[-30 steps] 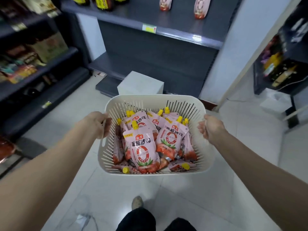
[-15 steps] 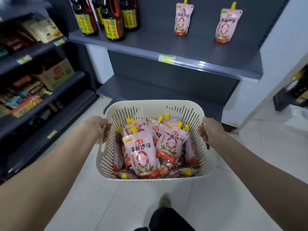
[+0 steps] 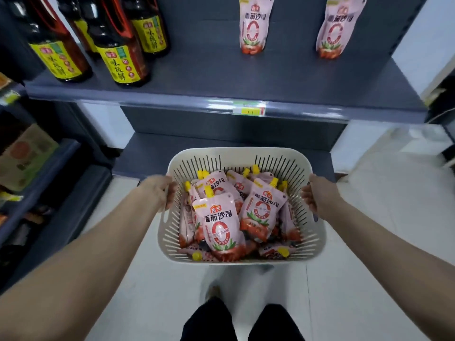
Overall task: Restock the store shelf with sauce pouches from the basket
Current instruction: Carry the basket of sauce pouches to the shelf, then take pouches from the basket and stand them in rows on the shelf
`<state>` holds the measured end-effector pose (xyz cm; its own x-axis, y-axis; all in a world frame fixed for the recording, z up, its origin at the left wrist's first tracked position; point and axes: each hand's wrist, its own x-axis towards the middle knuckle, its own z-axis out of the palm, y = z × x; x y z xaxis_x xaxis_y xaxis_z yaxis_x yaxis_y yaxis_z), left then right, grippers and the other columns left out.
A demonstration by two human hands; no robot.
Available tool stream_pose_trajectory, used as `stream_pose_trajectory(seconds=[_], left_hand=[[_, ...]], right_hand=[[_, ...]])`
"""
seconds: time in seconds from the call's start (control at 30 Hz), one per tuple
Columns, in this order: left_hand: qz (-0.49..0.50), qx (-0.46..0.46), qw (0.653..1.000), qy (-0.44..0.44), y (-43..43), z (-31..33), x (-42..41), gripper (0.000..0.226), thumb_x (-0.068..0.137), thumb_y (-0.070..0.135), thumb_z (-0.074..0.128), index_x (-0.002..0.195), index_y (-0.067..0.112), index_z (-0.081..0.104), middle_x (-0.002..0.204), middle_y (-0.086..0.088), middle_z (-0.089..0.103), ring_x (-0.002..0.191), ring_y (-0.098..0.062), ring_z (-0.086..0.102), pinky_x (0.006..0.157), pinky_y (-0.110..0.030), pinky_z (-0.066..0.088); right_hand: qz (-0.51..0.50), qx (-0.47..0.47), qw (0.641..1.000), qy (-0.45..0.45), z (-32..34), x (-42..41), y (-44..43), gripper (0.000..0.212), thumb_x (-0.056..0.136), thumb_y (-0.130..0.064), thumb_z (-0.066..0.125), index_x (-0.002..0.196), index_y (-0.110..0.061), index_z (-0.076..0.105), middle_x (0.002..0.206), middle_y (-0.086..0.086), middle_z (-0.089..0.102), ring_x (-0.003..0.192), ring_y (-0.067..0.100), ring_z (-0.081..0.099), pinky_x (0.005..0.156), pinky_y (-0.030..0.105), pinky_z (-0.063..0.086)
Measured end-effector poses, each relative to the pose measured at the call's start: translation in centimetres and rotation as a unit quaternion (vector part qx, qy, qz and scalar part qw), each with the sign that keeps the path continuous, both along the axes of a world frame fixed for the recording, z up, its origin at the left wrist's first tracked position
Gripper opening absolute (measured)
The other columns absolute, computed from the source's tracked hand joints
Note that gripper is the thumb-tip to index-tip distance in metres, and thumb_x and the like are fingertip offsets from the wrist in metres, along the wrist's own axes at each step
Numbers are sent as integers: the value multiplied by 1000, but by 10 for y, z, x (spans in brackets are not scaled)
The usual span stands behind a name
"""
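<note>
A cream slotted plastic basket [image 3: 237, 156] hangs in front of me, above the floor. Several pink sauce pouches [image 3: 222, 225] with yellow caps lie piled inside it. My left hand [image 3: 160, 190] grips the basket's left rim and my right hand [image 3: 317, 193] grips its right rim. On the grey shelf [image 3: 209, 77] straight ahead, two of the same pouches stand upright, one at the middle [image 3: 253, 25] and one further right [image 3: 338, 28].
Dark sauce bottles with yellow labels [image 3: 118, 45] stand on the shelf's left part. A price tag [image 3: 250, 110] sits on its front edge. A lower shelf board [image 3: 147, 156] lies behind the basket. Stocked shelves [image 3: 27, 156] run along the left. My legs [image 3: 241, 323] show below.
The view has drawn closer to the shelf and tilted up, so the bottles and the two standing pouches look larger. Both hands keep their hold on the basket.
</note>
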<state>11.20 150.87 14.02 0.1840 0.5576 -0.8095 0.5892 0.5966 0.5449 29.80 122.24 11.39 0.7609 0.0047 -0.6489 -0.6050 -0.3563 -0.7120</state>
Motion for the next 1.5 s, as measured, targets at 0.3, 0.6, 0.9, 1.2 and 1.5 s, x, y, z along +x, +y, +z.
stream_pose_trajectory(seconds=[0.3,0.6,0.9,1.2,1.5], left_hand=[[-90,-19,996,19,59,-29,68,44,98,36,38,59,17,48,26,4,44,45,-12,33,47,-22,24],[-116,-33,992,36,67,-50,104,47,99,39,36,59,16,45,25,4,42,49,-12,30,52,-24,23],[-94,-21,995,26,72,-59,109,44,99,37,35,62,15,48,27,4,45,31,-10,38,49,-23,24],[-287,313,905,7,25,-31,100,26,86,15,62,109,4,58,114,-13,60,101,-27,58,87,-35,46],[-429,126,895,-13,2,-61,88,69,76,10,74,138,10,43,151,-7,33,133,-29,41,109,-35,37]], right_hand=[[-50,-13,999,7,-18,23,30,45,96,-36,38,64,-8,53,57,9,52,43,18,38,42,25,27],[-73,-46,996,21,-38,53,40,41,93,-35,42,66,-8,56,57,9,55,41,19,41,40,25,31],[-43,-99,994,9,-35,58,43,44,96,-34,39,80,1,62,68,15,61,50,25,52,48,28,42],[230,-225,915,-241,-11,33,78,22,86,-2,48,101,-2,63,90,11,62,85,26,58,63,22,39],[297,-266,917,-32,-73,37,92,68,79,-27,68,137,-9,39,140,17,43,127,35,47,105,45,43]])
